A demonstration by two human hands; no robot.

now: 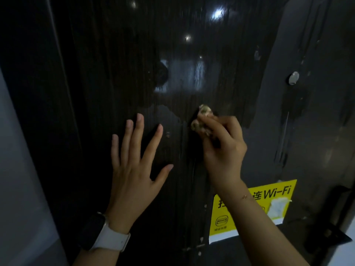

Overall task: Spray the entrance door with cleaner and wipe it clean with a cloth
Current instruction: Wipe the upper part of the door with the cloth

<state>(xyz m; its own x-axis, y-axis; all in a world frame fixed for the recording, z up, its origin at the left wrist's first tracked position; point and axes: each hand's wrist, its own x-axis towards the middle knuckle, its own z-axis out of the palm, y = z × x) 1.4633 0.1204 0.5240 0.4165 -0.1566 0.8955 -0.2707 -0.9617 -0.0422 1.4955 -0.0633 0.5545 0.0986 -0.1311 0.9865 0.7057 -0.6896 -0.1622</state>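
**Wiping a wet, glossy door with a wadded cloth**

Dim light reflects off the dark entrance door (192, 54), streaked wet above our fingers. Our left hand (134, 169) lies flat on the panel, fingers straight and spread. Our right hand (221, 146) pinches a small crumpled cloth (201, 118) at its fingertips, pressed to the door just right of the left fingertips. We judge the cloth soft, light and damp, best bunched tight; the slick panel is rigid. Below the right wrist sits a yellow Wi-Fi sticker (269, 194).
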